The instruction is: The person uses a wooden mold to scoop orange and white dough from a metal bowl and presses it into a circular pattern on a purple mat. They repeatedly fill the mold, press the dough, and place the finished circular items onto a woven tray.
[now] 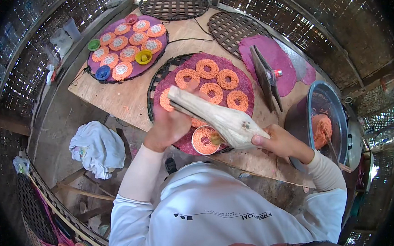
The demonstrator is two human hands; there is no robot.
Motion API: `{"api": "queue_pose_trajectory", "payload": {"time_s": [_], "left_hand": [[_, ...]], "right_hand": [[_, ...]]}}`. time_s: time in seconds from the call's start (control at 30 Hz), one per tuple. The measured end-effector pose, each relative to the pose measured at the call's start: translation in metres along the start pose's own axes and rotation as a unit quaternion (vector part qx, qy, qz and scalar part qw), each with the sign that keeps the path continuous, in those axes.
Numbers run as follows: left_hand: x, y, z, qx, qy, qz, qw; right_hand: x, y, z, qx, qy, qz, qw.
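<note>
My right hand [274,141] is closed round the narrow handle of a pale wooden tool [217,117], which slants up to the left across the middle. My left hand [170,127] is blurred at the tool's far end, fingers partly behind it; whether it grips is unclear. Beneath the tool, several orange ring-shaped noodle pieces [237,101] lie on a magenta sheet [244,81] on a round woven tray [155,81]. Near the tray's front edge, an orange piece sits inside a metal ring [193,141], partly behind the tool.
On the plywood table [105,97] are another tray [99,68] with orange discs and small coloured cups, empty lattice trays [236,28], purple sheets [279,59] and a dark hinged press [262,74]. A grey tub [300,116] of orange dough stands right, a white cloth [97,149] left.
</note>
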State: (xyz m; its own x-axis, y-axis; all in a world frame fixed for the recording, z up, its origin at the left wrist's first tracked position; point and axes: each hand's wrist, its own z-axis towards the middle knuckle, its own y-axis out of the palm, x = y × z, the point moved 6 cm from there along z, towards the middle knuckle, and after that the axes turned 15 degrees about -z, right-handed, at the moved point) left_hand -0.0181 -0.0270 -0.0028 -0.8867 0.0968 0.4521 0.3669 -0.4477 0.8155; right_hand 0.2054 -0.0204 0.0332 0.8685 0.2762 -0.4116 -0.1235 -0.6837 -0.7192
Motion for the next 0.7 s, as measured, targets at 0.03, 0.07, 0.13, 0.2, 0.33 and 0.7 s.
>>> {"api": "queue_pose_trajectory", "payload": {"time_s": [0.03,0.07,0.13,0.2,0.33,0.7], "left_hand": [[-0.009,0.004,-0.005,-0.022,-0.023,0.229,0.973],[-0.015,0.004,-0.005,-0.022,-0.038,0.35,0.936],[-0.024,0.023,0.006,-0.017,-0.067,0.481,0.874],[-0.018,0.031,0.013,0.037,-0.031,0.474,0.879],[0.001,0.019,0.004,0.184,0.074,0.352,0.915],[0.059,-0.012,-0.048,0.365,0.176,0.223,0.887]], "right_hand": [[-0.003,0.001,0.0,-0.027,-0.015,0.033,0.999],[-0.009,0.002,0.001,-0.054,-0.031,0.066,0.996],[-0.017,0.009,0.001,-0.068,-0.056,0.194,0.977],[-0.021,0.019,0.01,-0.039,-0.084,0.375,0.923],[-0.026,0.048,0.055,0.231,-0.303,0.038,0.924],[-0.046,0.077,0.066,0.263,-0.198,-0.242,0.913]]}}
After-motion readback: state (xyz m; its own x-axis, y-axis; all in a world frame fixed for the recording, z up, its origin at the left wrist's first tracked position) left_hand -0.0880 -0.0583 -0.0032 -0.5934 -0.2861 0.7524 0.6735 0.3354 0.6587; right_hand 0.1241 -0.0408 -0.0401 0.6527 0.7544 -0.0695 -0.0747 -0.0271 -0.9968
